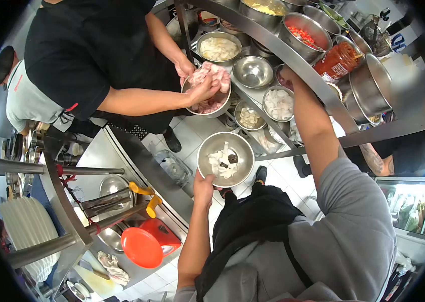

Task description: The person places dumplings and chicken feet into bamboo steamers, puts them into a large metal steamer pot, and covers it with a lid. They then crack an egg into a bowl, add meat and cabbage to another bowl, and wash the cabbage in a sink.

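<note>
Over white tiles (279,175), left hand (204,188) grips bowl (244,157); right hand (288,75) too hidden to tell.

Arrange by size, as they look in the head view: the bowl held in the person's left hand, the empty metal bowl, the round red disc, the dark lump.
1. Held bowl, in the left hand
2. Round red disc and empty metal bowl: too alike to rank
3. Dark lump

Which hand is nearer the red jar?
Right. The right hand is near the red jar, at a small bowl; the left hand, farther away, holds the metal bowl.
</note>
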{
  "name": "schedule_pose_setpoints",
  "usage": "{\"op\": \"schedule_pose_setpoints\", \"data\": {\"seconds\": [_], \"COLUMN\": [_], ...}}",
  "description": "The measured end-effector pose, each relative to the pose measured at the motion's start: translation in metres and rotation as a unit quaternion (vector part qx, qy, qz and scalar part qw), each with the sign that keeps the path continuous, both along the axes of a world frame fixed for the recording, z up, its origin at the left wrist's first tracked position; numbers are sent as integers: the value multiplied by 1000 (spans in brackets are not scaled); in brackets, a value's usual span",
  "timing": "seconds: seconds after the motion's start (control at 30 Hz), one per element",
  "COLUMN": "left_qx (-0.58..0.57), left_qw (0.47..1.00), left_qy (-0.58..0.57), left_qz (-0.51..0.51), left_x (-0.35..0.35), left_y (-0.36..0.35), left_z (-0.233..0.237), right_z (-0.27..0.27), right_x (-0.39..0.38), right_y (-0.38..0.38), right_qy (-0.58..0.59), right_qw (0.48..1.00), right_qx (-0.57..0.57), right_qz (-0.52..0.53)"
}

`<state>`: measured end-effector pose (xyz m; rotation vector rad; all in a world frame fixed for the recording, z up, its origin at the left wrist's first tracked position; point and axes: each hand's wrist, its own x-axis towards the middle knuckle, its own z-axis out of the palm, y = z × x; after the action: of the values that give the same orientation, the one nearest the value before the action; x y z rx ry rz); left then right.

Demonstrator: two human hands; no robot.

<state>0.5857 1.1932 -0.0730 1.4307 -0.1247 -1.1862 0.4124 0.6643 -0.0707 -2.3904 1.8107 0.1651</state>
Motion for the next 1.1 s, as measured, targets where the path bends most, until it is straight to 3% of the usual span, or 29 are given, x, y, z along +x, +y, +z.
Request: {"op": "schedule_pose_setpoints", "data": {"seconds": [0.23,0.33,0.5,0.63,0.8,0.87,1.03,1.1], "left_qx": [0,1,-12,-26,-57,-65,-77,-68], "left_qw": [1000,1000,999,997,993,991,989,989], "left_qy": [5,-4,-18,-25,-41,-53,-50,-54], "left_qz": [-9,-15,-41,-61,-93,-100,-112,-117], "left_x": [-4,-4,-2,-6,-12,-14,-13,-11], "left_y": [7,6,-13,-41,-84,-102,-133,-135], "left_z": [0,-1,-3,5,8,3,10,17], "right_z": [1,13,35,51,62,69,112,117], "right_x": [10,6,-15,-29,-25,-19,0,12], "right_y": [6,19,41,55,83,99,181,224], "right_qy": [21,-7,-163,-420,-723,-772,-741,-742], "right_qw": [998,1000,985,895,648,592,624,621], "right_qx": [55,3,-23,3,36,65,234,248], "right_qz": [20,29,-49,-151,-238,-222,-89,-54]}}
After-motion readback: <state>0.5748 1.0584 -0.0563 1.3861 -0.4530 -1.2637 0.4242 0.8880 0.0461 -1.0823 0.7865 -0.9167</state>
